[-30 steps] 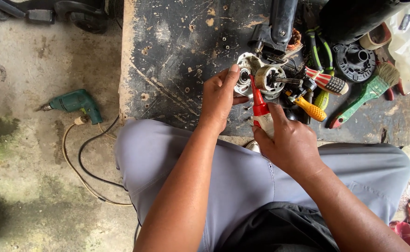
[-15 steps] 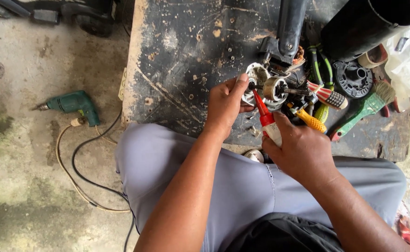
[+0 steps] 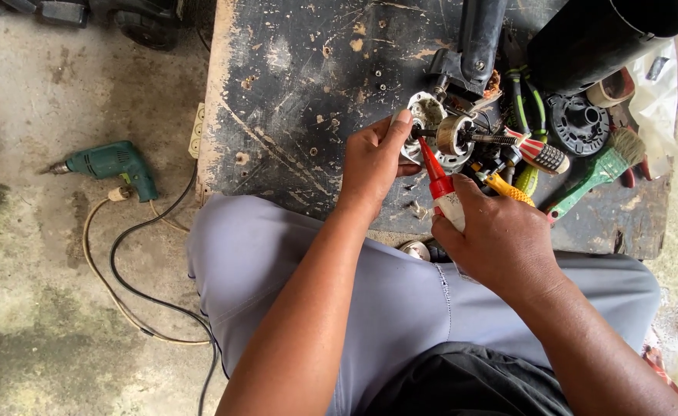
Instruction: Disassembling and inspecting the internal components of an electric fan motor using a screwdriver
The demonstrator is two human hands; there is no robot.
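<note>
Metal motor housing [image 3: 431, 127] | judged rigid, weighty; rim is pinched by left hand [image 3: 373, 158] fingers | red-nozzled bottle [image 3: 440, 185], light, squeezable, is gripped by right hand [image 3: 501, 239]

**Stuff lying around the bench**

Scratched-up dark board [image 3: 300, 100] for a work surface, paint chipped all over. On the concrete floor [image 3: 38, 308] to the side there's a green electric drill [image 3: 111, 163] lying flat, with its cable [image 3: 134, 285] looping off toward the bottom edge. Back right of the board: a big black tube [image 3: 597, 35], a black round plastic part [image 3: 578, 122], a roll of tape [image 3: 612, 87], and a green-handled brush [image 3: 597, 171]. A striped-handle screwdriver [image 3: 538, 152] and a yellow-handled one [image 3: 506, 187] sit in the pile. White plastic bag [image 3: 662, 100] at the far edge.
</note>
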